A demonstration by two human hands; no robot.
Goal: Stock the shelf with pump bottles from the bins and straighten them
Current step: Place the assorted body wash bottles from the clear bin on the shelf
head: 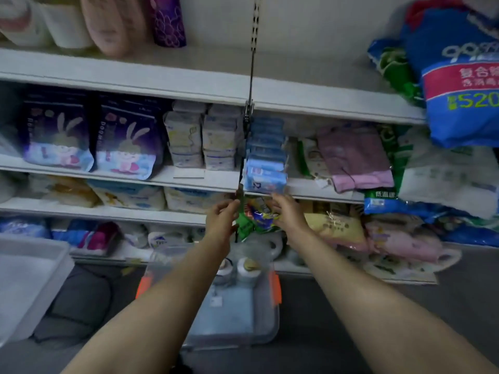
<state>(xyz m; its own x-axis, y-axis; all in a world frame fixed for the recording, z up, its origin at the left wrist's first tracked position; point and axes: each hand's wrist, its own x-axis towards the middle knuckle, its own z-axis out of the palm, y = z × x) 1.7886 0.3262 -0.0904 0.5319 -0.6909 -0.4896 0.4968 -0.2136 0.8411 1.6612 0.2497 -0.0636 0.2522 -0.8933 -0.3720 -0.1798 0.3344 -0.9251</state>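
Both hands reach to the shelf, the left hand (220,217) loosely curled by the upright, the right hand (287,211) gripping a colourful packet (260,215), seemingly clearing room, while pump bottles (247,267) wait in the clear bin (270,330) below.

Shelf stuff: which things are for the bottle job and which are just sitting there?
For the job: clear bin, white bottles inside it, left hand, right hand.

Just sitting: bunny bags, blue packs, pink pack, grey bin.

White shelves (216,182) carry soft packs (266,178); a clear bin (272,319) sits on grey floor (337,333).
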